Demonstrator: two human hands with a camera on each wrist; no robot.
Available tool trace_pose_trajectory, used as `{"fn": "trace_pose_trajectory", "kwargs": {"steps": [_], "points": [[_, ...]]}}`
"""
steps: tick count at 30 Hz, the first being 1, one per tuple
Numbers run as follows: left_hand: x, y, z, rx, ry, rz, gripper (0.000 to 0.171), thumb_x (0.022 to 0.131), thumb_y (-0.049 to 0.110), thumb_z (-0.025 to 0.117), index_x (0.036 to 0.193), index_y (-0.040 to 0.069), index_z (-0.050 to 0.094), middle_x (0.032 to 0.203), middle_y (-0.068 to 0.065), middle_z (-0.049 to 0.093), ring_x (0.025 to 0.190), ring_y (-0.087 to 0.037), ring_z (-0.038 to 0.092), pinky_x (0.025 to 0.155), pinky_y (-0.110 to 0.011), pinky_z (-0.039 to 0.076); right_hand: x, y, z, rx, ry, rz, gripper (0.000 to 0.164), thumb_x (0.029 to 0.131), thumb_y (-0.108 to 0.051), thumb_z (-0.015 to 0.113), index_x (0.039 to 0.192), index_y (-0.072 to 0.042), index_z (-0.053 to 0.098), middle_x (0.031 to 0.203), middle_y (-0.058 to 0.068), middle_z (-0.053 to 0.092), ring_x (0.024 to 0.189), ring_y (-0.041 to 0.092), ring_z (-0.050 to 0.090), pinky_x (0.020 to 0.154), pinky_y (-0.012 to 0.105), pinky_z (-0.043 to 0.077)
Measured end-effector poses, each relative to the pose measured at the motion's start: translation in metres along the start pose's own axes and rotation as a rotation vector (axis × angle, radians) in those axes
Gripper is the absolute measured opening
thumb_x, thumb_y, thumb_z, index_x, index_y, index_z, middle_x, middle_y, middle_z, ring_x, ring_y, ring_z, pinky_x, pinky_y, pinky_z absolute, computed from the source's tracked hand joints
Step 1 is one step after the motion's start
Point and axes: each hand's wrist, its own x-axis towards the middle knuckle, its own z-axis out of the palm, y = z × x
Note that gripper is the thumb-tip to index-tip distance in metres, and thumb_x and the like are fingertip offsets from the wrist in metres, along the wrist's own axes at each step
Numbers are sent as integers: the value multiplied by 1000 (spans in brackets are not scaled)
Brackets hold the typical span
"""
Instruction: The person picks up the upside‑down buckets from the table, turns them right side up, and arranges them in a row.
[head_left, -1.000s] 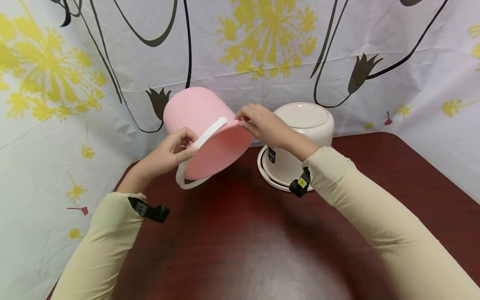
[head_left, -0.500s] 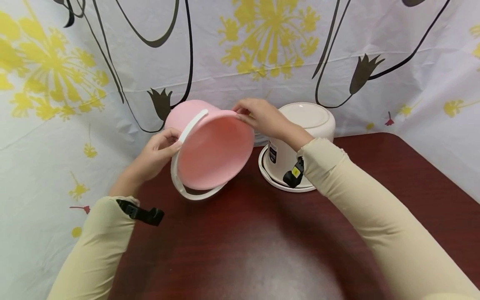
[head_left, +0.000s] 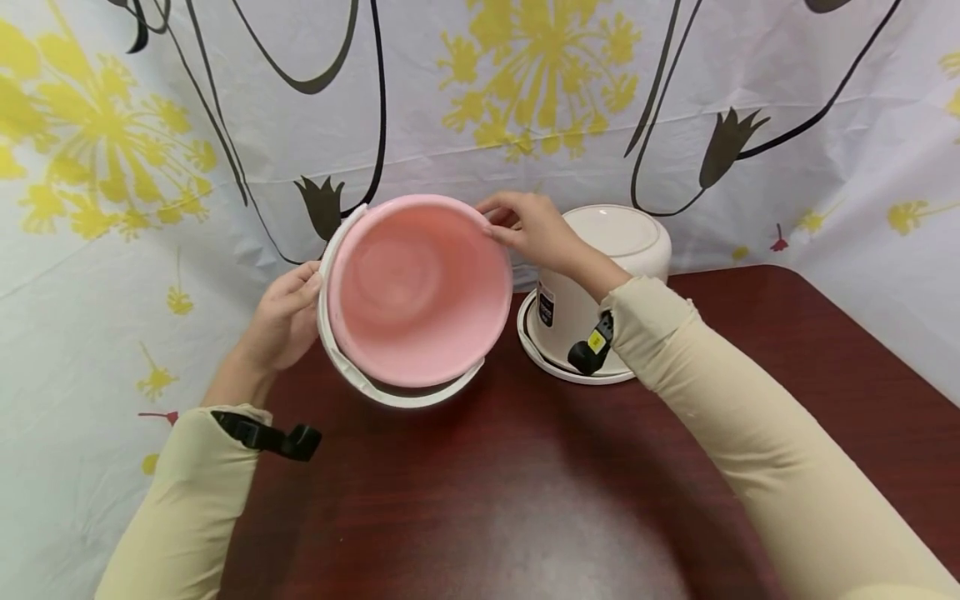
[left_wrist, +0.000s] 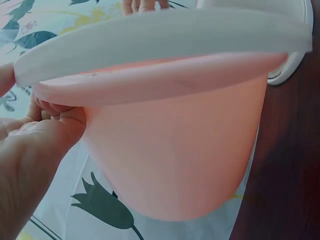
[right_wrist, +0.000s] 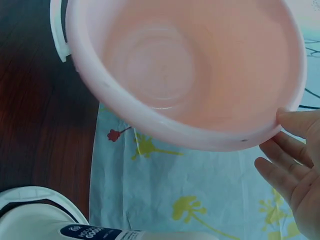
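Note:
A pink bucket point(head_left: 420, 333) is held tilted over the back left of the table, its mouth facing the head camera and its inside bare. Its white handle point(head_left: 408, 402) hangs along the left and lower side of the rim. My left hand point(head_left: 281, 321) grips the left edge; the left wrist view shows curled fingers under the rim and the thumb tip against the handle point(left_wrist: 165, 37). At the upper right, my right hand point(head_left: 536, 229) pinches the rim, thumb inside and fingers outside, as the right wrist view shows.
A cream bucket point(head_left: 600, 283) stands upside down to the right, behind my right forearm, its handle point(head_left: 536, 354) lying around its base. The dark red table point(head_left: 465, 492) spreads out in front. A patterned cloth point(head_left: 480, 100) hangs right behind both buckets.
The pink bucket has turned from mouth-down to facing the head camera. My left hand has moved left and down with its edge; my right hand stays at the rim, slightly higher.

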Motion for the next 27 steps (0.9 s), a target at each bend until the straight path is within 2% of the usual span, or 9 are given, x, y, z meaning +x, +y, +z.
{"fn": "trace_pose_trajectory", "kwargs": {"steps": [6, 8, 14, 19, 24, 27], "points": [[-6, 0, -5, -204, -40, 59, 35, 99, 4, 21, 107, -9, 52, 95, -14, 58, 87, -21, 56, 77, -30, 46, -2, 2, 3, 168, 37, 50, 28, 87, -8, 62, 114, -2, 60, 94, 16, 66, 82, 20, 63, 74, 30, 49], [-9, 0, -6, -236, -14, 67, 36, 99, 5, 22, 109, -8, 54, 96, -14, 59, 88, -21, 57, 79, -31, 47, -4, 3, 4, 218, 41, 67, 30, 87, -8, 62, 116, -1, 59, 92, 17, 66, 80, 19, 64, 73, 29, 50], [-12, -2, -11, -483, 97, 66, 41, 100, 10, 22, 114, -11, 54, 108, -19, 56, 100, -27, 53, 87, -37, 42, -10, 6, 8, 365, 4, 150, 38, 87, -5, 60, 124, 1, 52, 90, 19, 64, 73, 14, 62, 73, 33, 52], [-11, -7, -13, -621, 168, 67, 40, 100, 12, 20, 122, -6, 48, 119, -17, 49, 110, -27, 48, 94, -38, 37, -14, 8, 11, 484, -43, 236, 44, 88, -2, 58, 130, 1, 47, 93, 20, 63, 78, 14, 62, 75, 31, 52], [-10, -11, -16, -726, 215, 49, 36, 100, 14, 25, 124, -3, 45, 122, -15, 47, 112, -27, 47, 96, -38, 36, -12, 8, 14, 519, -1, 252, 42, 86, 1, 59, 128, 2, 50, 90, 15, 64, 79, 12, 62, 77, 31, 51], [-8, -13, -19, -744, 227, 41, 37, 100, 15, 28, 129, -2, 43, 126, -15, 45, 119, -24, 41, 101, -36, 31, -9, 7, 15, 555, 49, 257, 39, 86, 3, 59, 124, 6, 52, 84, 9, 65, 77, 11, 61, 80, 34, 50]]}}
